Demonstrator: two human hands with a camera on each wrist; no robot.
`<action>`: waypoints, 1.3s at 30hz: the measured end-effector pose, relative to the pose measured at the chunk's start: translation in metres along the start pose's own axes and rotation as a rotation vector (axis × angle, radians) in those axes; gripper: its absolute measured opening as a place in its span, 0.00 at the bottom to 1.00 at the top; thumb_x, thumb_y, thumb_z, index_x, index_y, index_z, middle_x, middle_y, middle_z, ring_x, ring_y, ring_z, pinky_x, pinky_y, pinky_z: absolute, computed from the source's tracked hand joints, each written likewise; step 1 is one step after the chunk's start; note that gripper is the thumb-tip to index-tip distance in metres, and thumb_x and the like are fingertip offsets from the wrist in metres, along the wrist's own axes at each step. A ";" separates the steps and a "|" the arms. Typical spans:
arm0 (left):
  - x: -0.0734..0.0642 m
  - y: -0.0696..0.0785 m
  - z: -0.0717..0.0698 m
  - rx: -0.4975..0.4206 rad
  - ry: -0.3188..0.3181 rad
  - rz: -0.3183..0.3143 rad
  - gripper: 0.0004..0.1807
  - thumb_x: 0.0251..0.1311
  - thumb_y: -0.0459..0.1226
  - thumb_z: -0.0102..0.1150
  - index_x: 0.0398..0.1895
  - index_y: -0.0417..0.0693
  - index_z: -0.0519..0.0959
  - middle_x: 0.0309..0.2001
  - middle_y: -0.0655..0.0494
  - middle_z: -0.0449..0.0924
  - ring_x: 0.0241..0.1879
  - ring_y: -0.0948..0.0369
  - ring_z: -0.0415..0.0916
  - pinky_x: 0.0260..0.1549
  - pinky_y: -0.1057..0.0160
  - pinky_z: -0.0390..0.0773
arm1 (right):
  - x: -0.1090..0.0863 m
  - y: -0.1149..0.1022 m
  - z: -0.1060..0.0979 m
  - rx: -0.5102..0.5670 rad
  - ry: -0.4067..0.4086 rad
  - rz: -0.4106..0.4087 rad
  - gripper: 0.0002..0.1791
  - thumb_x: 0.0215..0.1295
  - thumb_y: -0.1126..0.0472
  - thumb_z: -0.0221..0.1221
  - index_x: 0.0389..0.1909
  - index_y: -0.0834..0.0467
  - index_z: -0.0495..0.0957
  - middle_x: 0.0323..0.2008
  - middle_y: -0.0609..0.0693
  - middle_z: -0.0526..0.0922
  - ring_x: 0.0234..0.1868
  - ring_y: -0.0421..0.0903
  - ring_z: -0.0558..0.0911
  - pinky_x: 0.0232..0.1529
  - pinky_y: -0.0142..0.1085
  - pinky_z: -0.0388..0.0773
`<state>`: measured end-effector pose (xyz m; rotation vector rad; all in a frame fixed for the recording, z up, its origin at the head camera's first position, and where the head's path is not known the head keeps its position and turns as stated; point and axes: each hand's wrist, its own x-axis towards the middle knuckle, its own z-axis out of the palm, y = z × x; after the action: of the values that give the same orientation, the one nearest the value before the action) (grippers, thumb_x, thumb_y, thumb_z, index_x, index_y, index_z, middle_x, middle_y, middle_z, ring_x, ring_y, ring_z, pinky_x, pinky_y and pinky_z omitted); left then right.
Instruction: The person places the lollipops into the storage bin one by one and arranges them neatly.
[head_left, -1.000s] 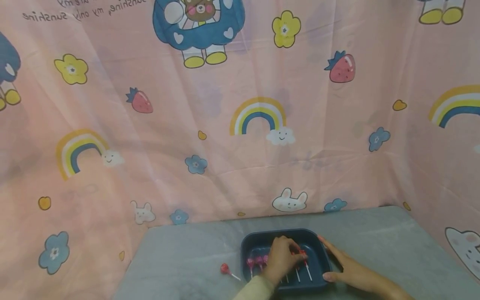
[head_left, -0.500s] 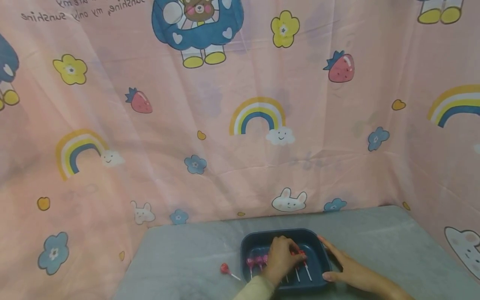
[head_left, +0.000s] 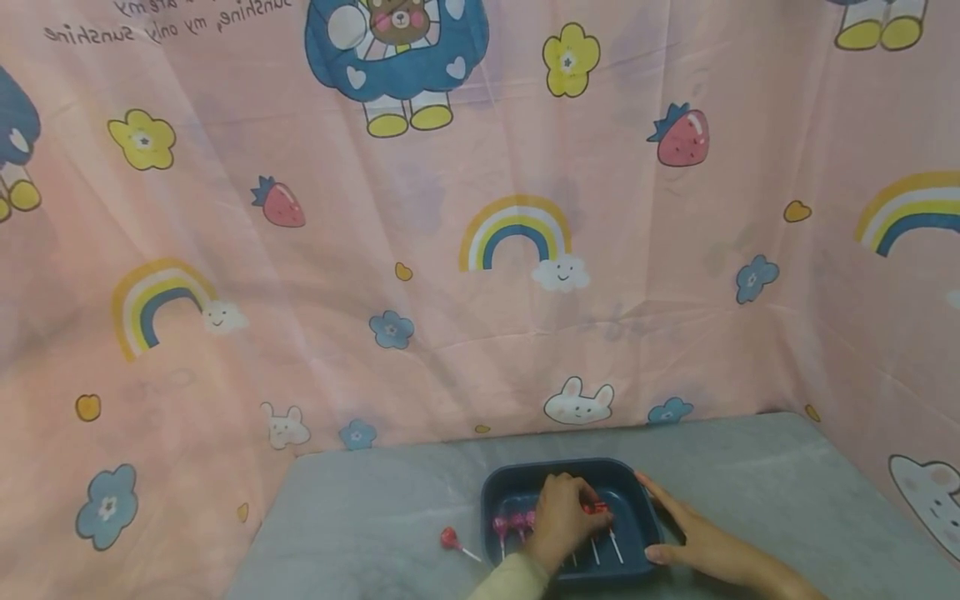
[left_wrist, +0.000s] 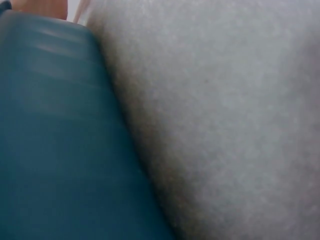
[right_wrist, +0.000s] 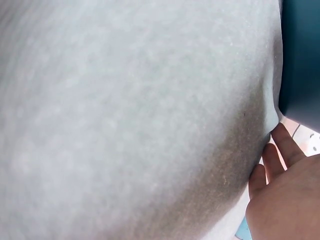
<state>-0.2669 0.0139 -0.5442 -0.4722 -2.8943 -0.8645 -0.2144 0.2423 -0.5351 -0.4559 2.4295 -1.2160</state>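
A dark blue tray (head_left: 495, 483) lies on the grey cloth and holds a row of lollipops with white sticks. Pink-purple lollipops (head_left: 501, 525) lie at its left, and red ones (head_left: 597, 507) farther right. My left hand (head_left: 558, 517) reaches into the tray with curled fingers, its thumb and fingertips pinching at a red lollipop; the hand covers the middle of the row. Along the tray's right wall, my right hand (head_left: 693, 533) rests with fingers stretched out, thumb near the front corner. The right wrist view shows its fingers (right_wrist: 274, 162) next to the tray's outside (right_wrist: 302, 60).
One red lollipop (head_left: 449, 537) lies on the grey cloth (head_left: 360, 517), just left of the tray. Behind the table hangs a pink printed curtain (head_left: 337, 250). In the left wrist view, the tray's outer wall (left_wrist: 60, 135) fills the left side.
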 end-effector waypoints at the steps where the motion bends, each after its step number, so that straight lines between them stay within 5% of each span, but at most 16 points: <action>1: 0.000 0.000 0.000 -0.003 -0.002 -0.002 0.13 0.37 0.54 0.73 0.23 0.62 0.82 0.25 0.69 0.71 0.29 0.71 0.61 0.24 0.73 0.60 | 0.000 0.000 0.000 0.000 0.000 -0.001 0.50 0.65 0.49 0.56 0.73 0.37 0.29 0.71 0.71 0.49 0.69 0.77 0.46 0.50 0.78 0.52; 13: 0.001 0.003 -0.003 -0.052 -0.025 -0.009 0.14 0.38 0.54 0.73 0.24 0.61 0.82 0.25 0.69 0.70 0.30 0.71 0.60 0.25 0.74 0.60 | -0.002 -0.001 0.001 -0.013 0.013 -0.047 0.50 0.65 0.51 0.56 0.74 0.41 0.29 0.70 0.73 0.50 0.68 0.77 0.49 0.50 0.77 0.56; 21: 0.001 0.003 -0.010 -0.197 -0.022 -0.026 0.14 0.40 0.54 0.72 0.26 0.61 0.82 0.28 0.69 0.73 0.34 0.70 0.63 0.30 0.73 0.65 | -0.002 -0.002 0.000 -0.003 0.002 -0.014 0.50 0.65 0.50 0.57 0.74 0.38 0.29 0.71 0.73 0.49 0.69 0.77 0.47 0.50 0.78 0.53; 28: -0.003 0.009 -0.036 -0.325 0.058 0.018 0.12 0.43 0.51 0.71 0.29 0.59 0.84 0.32 0.69 0.83 0.39 0.72 0.71 0.45 0.68 0.69 | 0.000 0.001 0.000 0.017 -0.005 -0.042 0.49 0.66 0.51 0.56 0.74 0.40 0.29 0.72 0.72 0.47 0.69 0.77 0.47 0.50 0.77 0.55; 34: -0.013 0.010 -0.064 -0.484 0.110 0.052 0.13 0.44 0.50 0.71 0.30 0.56 0.84 0.34 0.65 0.84 0.38 0.72 0.76 0.44 0.70 0.74 | 0.000 0.002 -0.001 0.008 0.006 -0.064 0.49 0.66 0.52 0.56 0.74 0.41 0.29 0.72 0.70 0.45 0.70 0.76 0.47 0.53 0.76 0.55; 39: -0.025 0.001 -0.090 -0.494 0.156 0.057 0.13 0.47 0.50 0.69 0.33 0.56 0.84 0.37 0.62 0.85 0.41 0.68 0.78 0.47 0.64 0.76 | 0.000 -0.003 -0.001 0.005 0.000 -0.019 0.50 0.65 0.49 0.56 0.74 0.39 0.29 0.72 0.72 0.45 0.69 0.77 0.46 0.53 0.76 0.54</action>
<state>-0.2433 -0.0416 -0.4724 -0.4906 -2.4986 -1.5358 -0.2146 0.2415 -0.5323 -0.4784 2.4264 -1.2292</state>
